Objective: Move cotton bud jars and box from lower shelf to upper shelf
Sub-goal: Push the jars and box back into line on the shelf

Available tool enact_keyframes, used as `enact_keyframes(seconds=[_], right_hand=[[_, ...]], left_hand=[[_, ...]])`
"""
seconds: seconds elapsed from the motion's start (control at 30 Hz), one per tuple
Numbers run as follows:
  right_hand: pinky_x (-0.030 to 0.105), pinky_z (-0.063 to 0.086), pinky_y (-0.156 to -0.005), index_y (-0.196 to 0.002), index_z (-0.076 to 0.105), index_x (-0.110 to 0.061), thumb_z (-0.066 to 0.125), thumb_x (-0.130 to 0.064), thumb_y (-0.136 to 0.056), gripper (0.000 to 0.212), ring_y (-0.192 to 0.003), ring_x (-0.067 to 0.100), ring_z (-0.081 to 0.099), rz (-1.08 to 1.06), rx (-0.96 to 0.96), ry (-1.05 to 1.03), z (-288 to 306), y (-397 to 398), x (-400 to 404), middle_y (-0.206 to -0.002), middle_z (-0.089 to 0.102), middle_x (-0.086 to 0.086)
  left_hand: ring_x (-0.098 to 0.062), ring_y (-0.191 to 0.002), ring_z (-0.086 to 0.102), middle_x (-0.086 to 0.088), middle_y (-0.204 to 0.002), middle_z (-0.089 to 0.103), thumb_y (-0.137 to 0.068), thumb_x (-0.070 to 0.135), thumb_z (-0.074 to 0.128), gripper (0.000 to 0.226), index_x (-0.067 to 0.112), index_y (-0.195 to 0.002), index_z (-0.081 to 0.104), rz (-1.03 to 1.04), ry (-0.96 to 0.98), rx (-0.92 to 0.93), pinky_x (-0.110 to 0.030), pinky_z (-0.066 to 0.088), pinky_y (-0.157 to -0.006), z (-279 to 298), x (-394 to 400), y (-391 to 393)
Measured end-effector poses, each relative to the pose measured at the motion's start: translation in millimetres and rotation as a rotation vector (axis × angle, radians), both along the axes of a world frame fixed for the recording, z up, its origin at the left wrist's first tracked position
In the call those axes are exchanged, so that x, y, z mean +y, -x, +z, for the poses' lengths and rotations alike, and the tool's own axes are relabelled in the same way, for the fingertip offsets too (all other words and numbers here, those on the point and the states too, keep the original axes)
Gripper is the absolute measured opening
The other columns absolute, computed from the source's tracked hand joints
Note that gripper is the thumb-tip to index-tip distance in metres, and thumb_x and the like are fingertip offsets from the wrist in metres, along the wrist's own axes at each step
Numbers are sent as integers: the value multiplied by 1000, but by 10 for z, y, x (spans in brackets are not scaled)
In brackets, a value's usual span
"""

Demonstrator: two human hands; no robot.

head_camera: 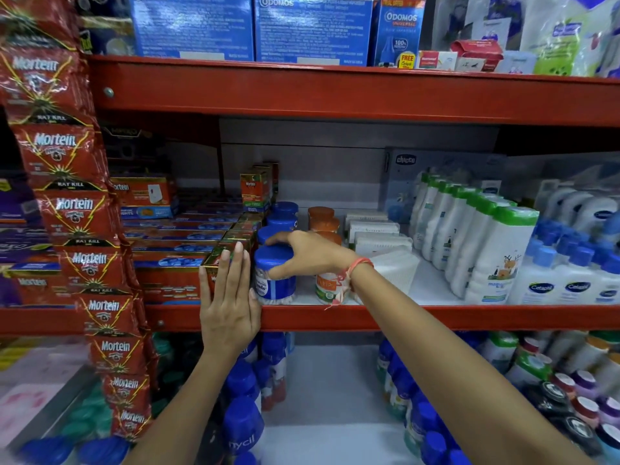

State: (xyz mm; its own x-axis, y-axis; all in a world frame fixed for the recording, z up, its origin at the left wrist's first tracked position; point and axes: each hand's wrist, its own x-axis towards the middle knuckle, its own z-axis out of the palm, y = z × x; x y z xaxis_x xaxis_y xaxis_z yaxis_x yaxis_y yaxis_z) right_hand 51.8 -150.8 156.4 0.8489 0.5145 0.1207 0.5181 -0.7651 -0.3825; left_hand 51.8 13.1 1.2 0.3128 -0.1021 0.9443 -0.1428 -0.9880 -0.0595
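right hand (307, 253) grip holds clear blue-lidded jar (274, 273); left hand (228, 297) flat, open.

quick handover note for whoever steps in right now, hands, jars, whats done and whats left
Right hand: cupped over the lid of the front blue-lidded jar at the edge of the middle shelf, thumb on its side.
Left hand: flat and open against the front of the red carton row, thumb touching the same jar's base.
Other jars: more blue-lidded jars lined up behind the front one, orange-lidded jars in the next row to the right.
Done: several jars already stand on this shelf.
Left: seat the front jar and let go. I cannot tell whether any cotton bud jars or the box remain on the shelf below.
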Motion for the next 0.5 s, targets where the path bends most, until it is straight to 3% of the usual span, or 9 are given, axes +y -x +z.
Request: enact_keyframes(seconds=[0.1,0.2,0.3,0.5], right_hand=[[31,42,-100,-136,51,-18,71,-52,-76,72,-129,23,45,-47,-124,-41,-111,-46,34,-143,48,7],[36,49,-97,-132,55,-15,70,-59,-73,75,-124,25,51,-108,-261,-47,-193,-85,102,-136,56,10],[30,49,-94,-132,56,-11,74,-44,-75,68,-119,21,57,-71,-237,-115,-172,-71,108,-132,62,8],[30,40,-109,-139,47,-15,76,-24,-74,72,-128,12,51,9,-29,-214,-114,-25,19,-140,56,1]], left_hand=[[-25,-151,10,-11,-162,15,-99,23,26,58,2,-152,23,0,5,2,-54,11,-121,-6,3,-5],[-23,-152,8,-7,-164,6,-99,23,26,57,2,-152,22,-7,-1,-15,-51,7,-123,10,-2,9],[-23,-152,7,-6,-165,3,-98,22,27,58,2,-152,22,-10,-6,-13,-50,7,-123,17,-3,17],[-22,-152,6,-6,-165,2,-98,23,28,58,2,-152,21,-20,-4,-26,-50,7,-123,10,7,9]])
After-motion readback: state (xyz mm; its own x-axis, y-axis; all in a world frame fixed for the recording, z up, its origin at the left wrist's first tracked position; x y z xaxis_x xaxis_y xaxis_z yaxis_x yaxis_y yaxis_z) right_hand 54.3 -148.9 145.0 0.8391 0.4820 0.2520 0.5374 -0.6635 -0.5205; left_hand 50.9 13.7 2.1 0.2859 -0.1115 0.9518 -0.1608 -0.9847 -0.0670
